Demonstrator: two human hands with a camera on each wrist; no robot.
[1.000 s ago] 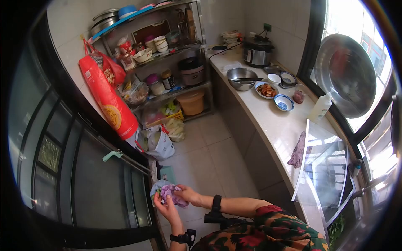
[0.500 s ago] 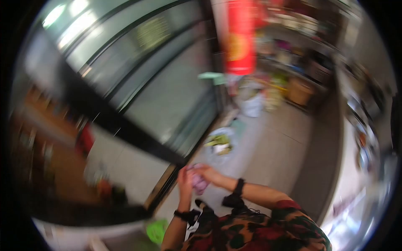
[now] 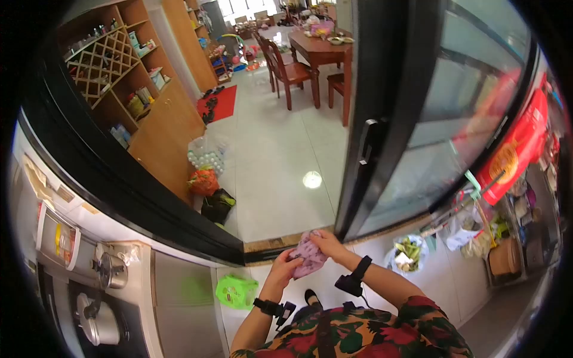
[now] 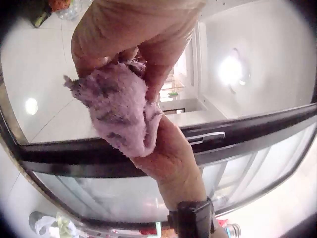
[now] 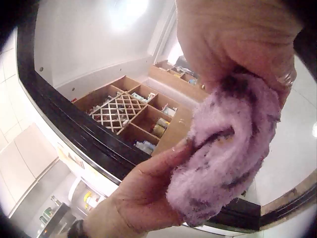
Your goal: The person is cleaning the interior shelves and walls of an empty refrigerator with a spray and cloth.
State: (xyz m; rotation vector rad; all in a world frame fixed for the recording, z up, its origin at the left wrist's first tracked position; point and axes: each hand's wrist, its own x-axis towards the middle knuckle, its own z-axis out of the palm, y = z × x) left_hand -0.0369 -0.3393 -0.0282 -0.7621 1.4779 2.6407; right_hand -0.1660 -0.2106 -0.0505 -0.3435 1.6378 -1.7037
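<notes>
A fuzzy purple cloth (image 3: 309,258) with darker patches is bunched between my two hands, in front of my body at the doorway. My left hand (image 3: 282,271) grips its left side, and my right hand (image 3: 329,243) holds the opposite side from above. In the left wrist view, the folded cloth (image 4: 121,111) hangs between the left hand (image 4: 129,37) and the right hand (image 4: 166,151). The right wrist view shows the cloth (image 5: 225,148) doubled over, with the left hand's thumb (image 5: 168,156) along its fold.
A black-framed sliding door (image 3: 382,119) stands to the right of the opening. On the floor are a green bag (image 3: 236,291) at left and a lined bin with vegetable scraps (image 3: 409,253) at right. Pots (image 3: 98,322) stand on the stove. Beyond lie a table (image 3: 322,51) and chairs.
The view has swung left from the counter and shelves to the doorway and the room beyond. Both hands have kept hold of the cloth, which now appears more folded together.
</notes>
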